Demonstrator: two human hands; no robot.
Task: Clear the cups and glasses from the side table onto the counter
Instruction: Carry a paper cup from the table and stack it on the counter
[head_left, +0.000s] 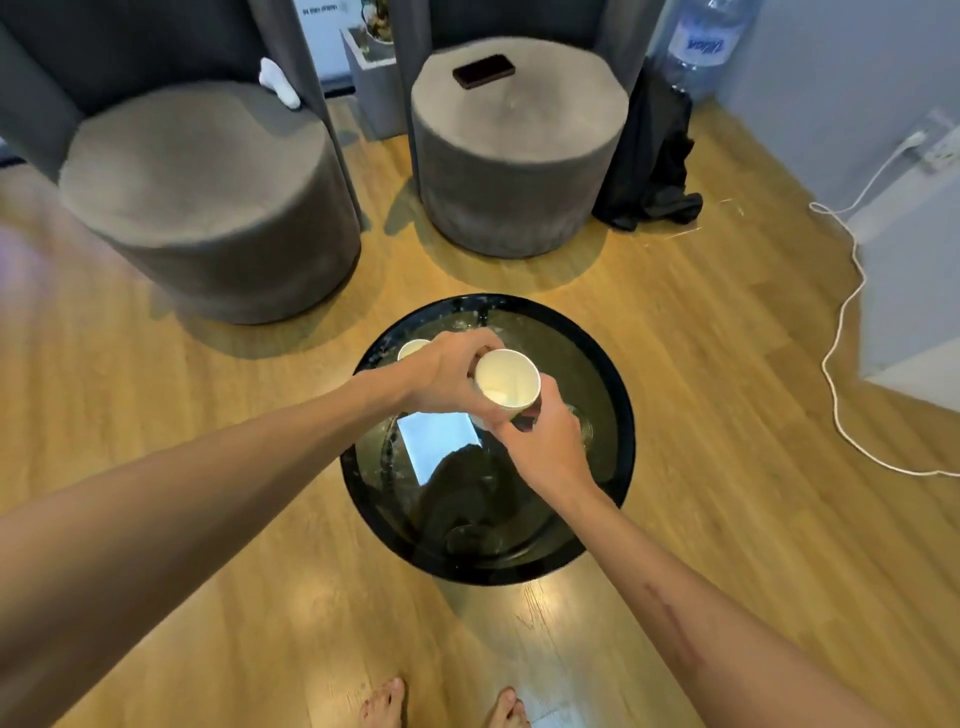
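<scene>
— Both hands meet over the table: the left hand (447, 371) comes in from nine o'clock, fingers curled round the near-left side of a white paper cup (506, 382).

— And the right hand (545, 436)?

— It reaches up from five o'clock, thumb and fingers curled under the same cup at its lower right wall. So both hands grip that one cup, held tilted above the middle of the table, its mouth facing up toward the camera.

— Anything inside it?

— Pale inside; I can't tell whether it holds anything.

— Sweep me left to right.

— At ten o'clock stands a round grey stool (208, 208) on the wooden floor (701, 389), with a small white object (278, 83) just behind it. Centre frame is the round black glass table (618, 426). A second cup (413, 348) sits on it at about eleven o'clock, mostly hidden behind the left hand. The glass reflects a bright rectangle below the held cup.

— Further right?

— At twelve to one o'clock there's a second grey stool (519, 145) with a dark phone (483, 71) lying on top. Beside it is a black cloth (649, 156) heaped on the floor, with a big water bottle (701, 41) above it. At three o'clock, a white cable (844, 291) trails across the floor from a wall socket. Bare feet (384, 704) show at six.
</scene>
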